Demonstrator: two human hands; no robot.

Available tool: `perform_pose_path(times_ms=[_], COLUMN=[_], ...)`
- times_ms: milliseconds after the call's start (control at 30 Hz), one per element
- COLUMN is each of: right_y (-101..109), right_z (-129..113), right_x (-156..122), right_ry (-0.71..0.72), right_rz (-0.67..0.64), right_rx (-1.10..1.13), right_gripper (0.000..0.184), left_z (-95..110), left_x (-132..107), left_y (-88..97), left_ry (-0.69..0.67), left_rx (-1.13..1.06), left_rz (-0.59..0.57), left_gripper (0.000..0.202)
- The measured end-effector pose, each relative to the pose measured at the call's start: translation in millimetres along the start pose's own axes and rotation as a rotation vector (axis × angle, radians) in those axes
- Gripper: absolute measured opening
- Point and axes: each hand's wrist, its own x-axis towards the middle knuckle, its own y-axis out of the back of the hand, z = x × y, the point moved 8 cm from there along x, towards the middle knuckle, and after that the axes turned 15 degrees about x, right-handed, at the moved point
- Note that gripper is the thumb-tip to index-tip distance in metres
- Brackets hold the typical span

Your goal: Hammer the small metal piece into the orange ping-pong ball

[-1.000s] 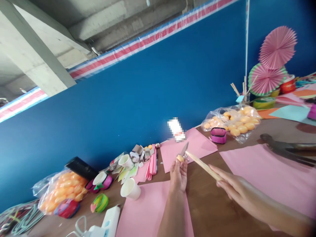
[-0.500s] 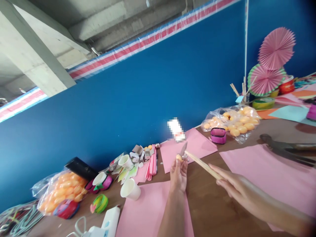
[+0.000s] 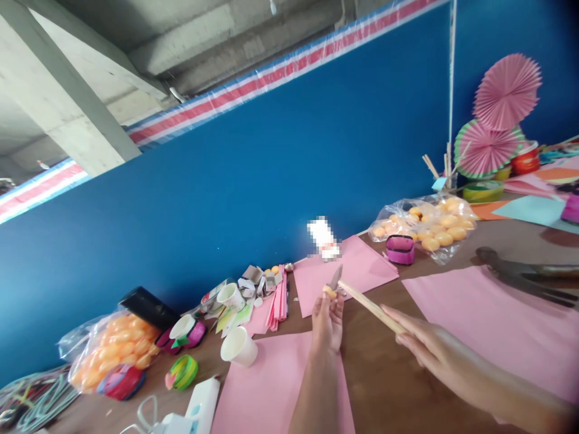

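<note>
My left hand (image 3: 329, 316) is raised above the table, its fingers closed on a small yellow-orange rounded piece (image 3: 330, 293). A pointed grey blade (image 3: 335, 276) sticks up right behind that piece; whether the two are joined, I cannot tell. My right hand (image 3: 423, 339) grips a pale wooden stick (image 3: 368, 304) between thumb and fingers. The stick slants up to the left, its tip close beside the yellow-orange piece and the blade. Whether the tip touches them is too small to see. Below the left forearm lies a pink paper sheet (image 3: 271, 386).
A white paper cup (image 3: 239, 346) and a power strip (image 3: 201, 404) stand at the left. Bags of orange balls (image 3: 113, 343) lie on both sides. At the right a hammer (image 3: 520, 274) rests on pink paper (image 3: 479, 295). Behind is a blue wall (image 3: 271, 169).
The stick's tip and my right hand have shifted very slightly. The piece in my left hand is tilted a little differently. Otherwise the scene is the same.
</note>
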Motion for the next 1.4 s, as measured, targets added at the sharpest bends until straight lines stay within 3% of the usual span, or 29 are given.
perform_pose_path(times_ms=[167,400,567,833,1067,1233,1400], right_y=[3,-1,3,3,5,9,6], right_z=[-1,6,-2,7,16,13,11], right_x=[0,-2,-3,-2,1,0,1], right_ry=[0.012,-0.126,-0.047,-0.048,-0.151,-0.157,-0.193], right_rz=[0.047,-0.022,0.002,0.040,-0.018,0.012,-0.063], right_rx=[0.052,0.122,0.116,0.128,0.163,0.185,0.173], right_gripper=[0.047,0.049,0.049,0.049,0.051,0.052,0.053], left_z=[-1,-2,-2,-1,6,7,5], left_x=[0,2,4,2,-1,0,0], left_y=[-0.8,-0.3,1.1,0.0,-8.3,-4.8,-2.8], left_ry=[0.016,0.010,0.016,-0.011,-0.071,-0.117,-0.108], left_rx=[-0.018,-0.054,-0.057,-0.024,0.049,0.114,0.125], left_rz=[-0.011,-0.026,-0.025,-0.032,-0.107,-0.054,-0.055], left_gripper=[0.015,0.016,0.018,0.016,0.041,0.036,0.036])
